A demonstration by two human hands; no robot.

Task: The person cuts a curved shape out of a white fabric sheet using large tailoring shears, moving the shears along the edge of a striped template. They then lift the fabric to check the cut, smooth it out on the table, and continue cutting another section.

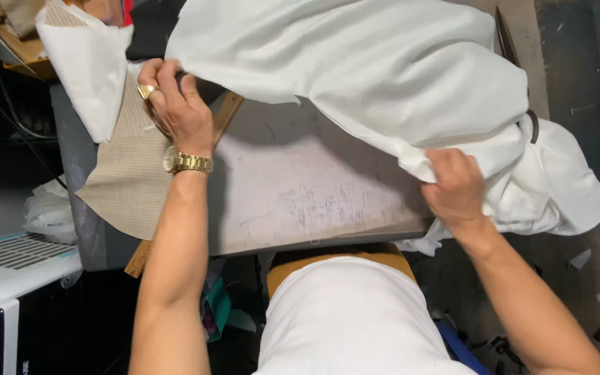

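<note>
A large white cloth [355, 62] is lifted over the worn grey worktable [300, 194]. My left hand [175, 104], with a gold ring and a gold wristwatch, pinches the cloth's near-left edge above the table's left part. My right hand [456, 187] grips a bunched fold of the same cloth at the table's right edge, where the fabric spills over the side. A wooden ruler [227, 111] lies on the table, partly hidden under my left hand.
A beige woven fabric piece [126, 173] lies on the table's left end, with a white fabric piece [88, 62] above it. A white appliance [8, 278] stands lower left. Scraps litter the dark floor [592, 271] at right.
</note>
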